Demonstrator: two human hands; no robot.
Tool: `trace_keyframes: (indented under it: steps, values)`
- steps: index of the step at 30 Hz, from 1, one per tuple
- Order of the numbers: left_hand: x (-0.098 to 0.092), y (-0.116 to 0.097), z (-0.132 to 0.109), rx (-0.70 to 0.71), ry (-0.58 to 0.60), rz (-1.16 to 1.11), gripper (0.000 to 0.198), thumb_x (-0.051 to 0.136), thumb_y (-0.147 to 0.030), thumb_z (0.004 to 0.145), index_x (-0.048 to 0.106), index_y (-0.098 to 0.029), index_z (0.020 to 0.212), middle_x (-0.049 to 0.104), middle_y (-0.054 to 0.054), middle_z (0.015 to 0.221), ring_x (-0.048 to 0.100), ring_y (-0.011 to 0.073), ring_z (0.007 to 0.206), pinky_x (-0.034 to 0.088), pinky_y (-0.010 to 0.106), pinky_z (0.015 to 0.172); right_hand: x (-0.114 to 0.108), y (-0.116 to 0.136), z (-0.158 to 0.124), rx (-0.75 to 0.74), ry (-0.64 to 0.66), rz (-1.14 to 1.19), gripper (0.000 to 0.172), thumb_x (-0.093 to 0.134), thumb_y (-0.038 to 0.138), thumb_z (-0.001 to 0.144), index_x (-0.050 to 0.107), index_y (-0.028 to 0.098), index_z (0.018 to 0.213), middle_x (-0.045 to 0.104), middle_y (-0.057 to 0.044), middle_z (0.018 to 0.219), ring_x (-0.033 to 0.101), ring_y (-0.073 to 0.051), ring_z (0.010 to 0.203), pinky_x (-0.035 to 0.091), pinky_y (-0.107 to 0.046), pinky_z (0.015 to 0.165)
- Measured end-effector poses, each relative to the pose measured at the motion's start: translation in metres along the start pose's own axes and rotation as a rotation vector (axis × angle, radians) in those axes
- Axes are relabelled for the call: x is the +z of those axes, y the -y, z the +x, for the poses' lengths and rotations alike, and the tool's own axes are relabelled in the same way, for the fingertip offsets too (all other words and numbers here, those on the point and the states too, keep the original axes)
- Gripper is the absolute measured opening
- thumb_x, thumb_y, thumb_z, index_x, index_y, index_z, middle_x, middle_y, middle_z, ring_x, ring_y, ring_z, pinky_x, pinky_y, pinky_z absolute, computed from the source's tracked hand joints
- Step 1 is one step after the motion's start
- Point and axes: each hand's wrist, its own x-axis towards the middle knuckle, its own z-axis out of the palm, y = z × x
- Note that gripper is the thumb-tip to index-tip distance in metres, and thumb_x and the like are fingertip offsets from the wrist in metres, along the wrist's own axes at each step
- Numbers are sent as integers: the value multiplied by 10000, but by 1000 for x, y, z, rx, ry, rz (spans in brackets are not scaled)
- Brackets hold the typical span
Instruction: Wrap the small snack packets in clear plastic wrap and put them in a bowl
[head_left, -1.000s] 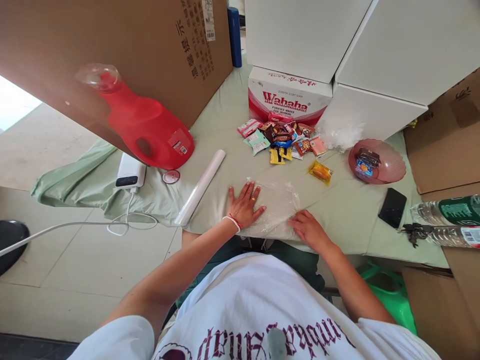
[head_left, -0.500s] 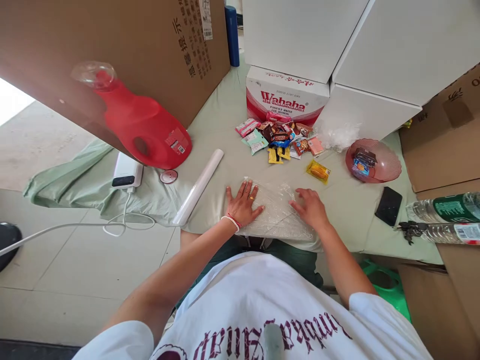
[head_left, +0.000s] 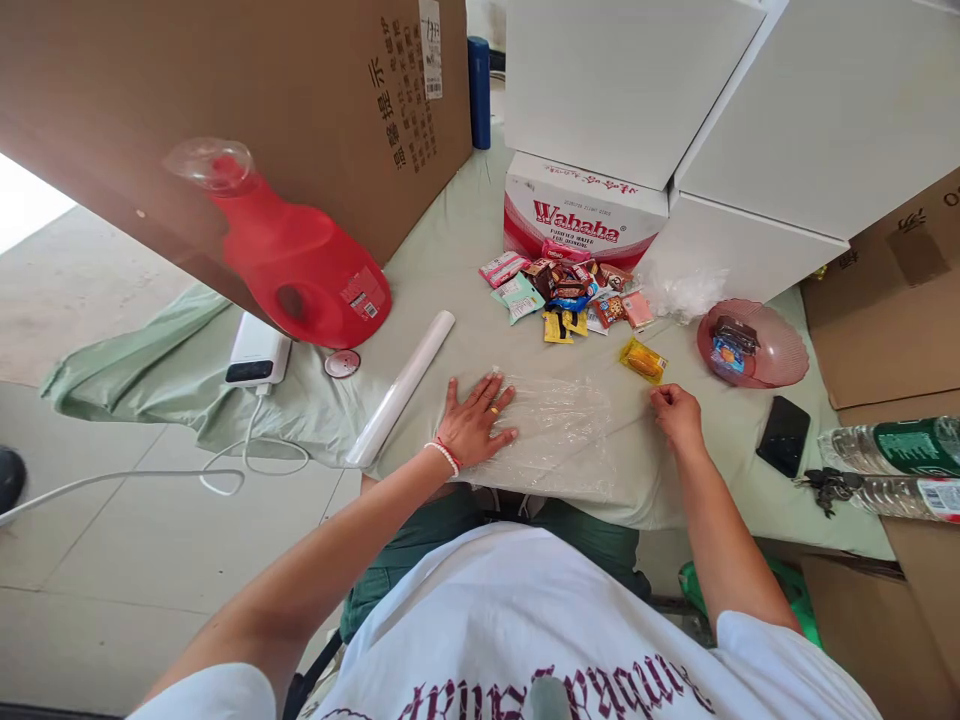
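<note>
My left hand lies flat with fingers spread on a clear plastic sheet, pressing its left part to the cloth. The sheet is thin and wrinkled, spread near the table's front edge. To the right of it, my right hand is closed, fingers curled and fingertips together. Whatever those fingers hold, if anything, is hidden. Just beyond its fingertips lies a small yellow snack packet; I cannot tell whether they touch. A white roll of plastic film lies slanted left of my left hand.
Behind the sheet is a pile of wrapped snacks before a Wahaha carton. A pink bowl with several packets, a phone and bottles are at right. A red jug and white power bank stand left.
My right hand has moved right, off the sheet towards the yellow packet, and its spread fingers have closed. My left hand stays on the sheet, which looks flatter. The view has shifted slightly.
</note>
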Motion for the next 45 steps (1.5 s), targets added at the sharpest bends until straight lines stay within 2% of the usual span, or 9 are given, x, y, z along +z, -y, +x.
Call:
trace_keyframes:
  steps: [7, 11, 14, 17, 23, 29, 34, 40, 45]
  values:
    - [-3, 5, -3, 8, 18, -11, 699, 413, -617, 1012, 365, -297, 1631, 277, 103, 1726, 239, 347, 1605, -7, 713, 1262, 51, 115, 58, -351, 112, -202, 323, 486, 361, 953, 741, 178, 1030, 736, -141, 1034, 629, -286, 994, 478, -415, 944]
    - [-3, 4, -3, 11, 17, -15, 706, 392, -636, 1012, 370, -294, 1629, 296, 93, 1721, 249, 342, 1602, 3, 701, 1272, 111, 201, 97, -489, 68, -360, 464, 592, 419, 967, 667, 102, 1297, 620, -234, 1354, 426, -401, 1349, 338, -548, 1131]
    - [-4, 5, -4, 8, 14, -19, 707, 380, -644, 1014, 375, -291, 1627, 289, 85, 1724, 250, 329, 1603, -1, 687, 1281, 148, 229, 121, -478, 92, -416, 619, 702, 390, 908, 557, 59, 1410, 541, -248, 1470, 289, -401, 1474, 216, -590, 1202]
    - [-5, 6, -5, 11, 21, -38, 707, 362, -646, 1021, 375, -281, 1627, 278, 81, 1726, 239, 313, 1608, -29, 675, 1286, 163, 227, 138, -462, 115, -392, 548, 710, 345, 894, 573, 72, 1350, 567, -232, 1435, 288, -374, 1482, 137, -605, 1226]
    - [-6, 7, -4, 26, 24, -68, 706, 371, -648, 1018, 379, -291, 1627, 269, 74, 1729, 225, 315, 1613, -33, 658, 1295, 154, 229, 144, -443, -68, -249, 557, 526, 555, 992, 561, 107, 1320, 575, -236, 1333, 415, -400, 1332, 299, -595, 1143]
    - [-6, 6, -4, 9, 27, -65, 691, 395, -631, 1014, 392, -302, 1622, 293, 73, 1722, 247, 329, 1605, 1, 657, 1298, 185, 278, 101, -391, 204, -478, 612, 605, 502, 968, 516, 87, 1408, 486, -270, 1432, 483, -426, 1286, 429, -555, 1038]
    - [-6, 6, -4, 22, 14, -61, 696, 370, -636, 1020, 393, -285, 1621, 294, 78, 1722, 248, 318, 1605, 8, 666, 1295, 200, 275, 57, -373, 311, -632, 591, 625, 401, 961, 520, 71, 1440, 496, -296, 1455, 461, -417, 1319, 421, -540, 1032]
    - [-6, 6, -4, 30, 2, -53, 689, 373, -624, 1022, 405, -273, 1615, 306, 92, 1716, 260, 331, 1600, 32, 687, 1286, 152, 217, 23, -544, 443, -644, 392, 472, 252, 1008, 620, 118, 1347, 638, -240, 1290, 500, -384, 1231, 382, -523, 1026]
    - [-1, 6, -5, 36, -29, -59, 684, 379, -628, 1020, 411, -285, 1612, 308, 86, 1716, 254, 319, 1603, 0, 661, 1294, 79, 171, 6, -551, 340, -567, 414, 472, 286, 1009, 597, 145, 1378, 638, -209, 1306, 516, -382, 1179, 399, -501, 1000]
